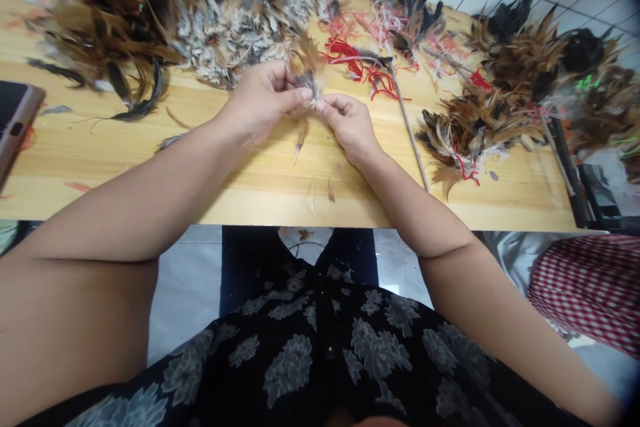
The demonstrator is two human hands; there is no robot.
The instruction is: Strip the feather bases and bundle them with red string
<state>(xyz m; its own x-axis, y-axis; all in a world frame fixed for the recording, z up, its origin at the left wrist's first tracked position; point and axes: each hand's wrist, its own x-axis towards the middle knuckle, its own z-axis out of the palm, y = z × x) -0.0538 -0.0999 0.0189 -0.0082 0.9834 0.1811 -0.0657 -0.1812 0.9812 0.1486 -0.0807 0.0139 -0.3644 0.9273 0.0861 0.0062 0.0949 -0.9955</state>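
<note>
My left hand [263,101] and my right hand [350,123] meet above the middle of a wooden table [260,187]. Both pinch a small bunch of feathers [309,83] between thumb and fingers, the fingertips almost touching. One thin feather [301,137] hangs down from the bunch toward the tabletop. Just behind the hands lies a large heap of brown, black and grey feathers [165,13].
Red string [357,67] lies tangled behind the hands. A thin stick [410,130] runs along the table to the right. Bundles of brown feathers [475,123] fill the right side. A phone [15,123] rests at the left edge. Red checked cloth [595,287] shows lower right.
</note>
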